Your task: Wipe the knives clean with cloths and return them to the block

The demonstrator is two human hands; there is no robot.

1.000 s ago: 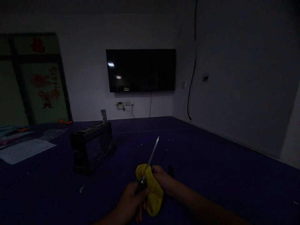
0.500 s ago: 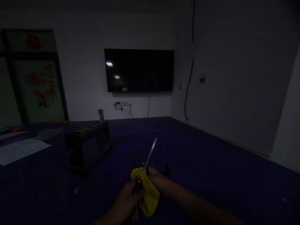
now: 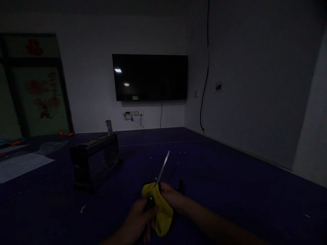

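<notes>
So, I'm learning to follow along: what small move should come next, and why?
Probably slide the yellow cloth up the metal shaft: the right hand holds the cloth over the shaft's lower part, the left hand holds the dark handle, and the shaft's upper part is bare.

The cloth [image 3: 164,217] is mustard yellow with a dark edge; the rod [image 3: 162,167] is silvery grey, its handle [image 3: 150,203] black; the surface [image 3: 242,197] beneath is deep violet-blue, crossed by a thin pale line. The case [image 3: 81,170] and television [image 3: 153,76] are black; the sheet [image 3: 25,165] is whitish with lines of print; the door panes [image 3: 28,117] are dull green with red decorations [image 3: 34,86].
</notes>
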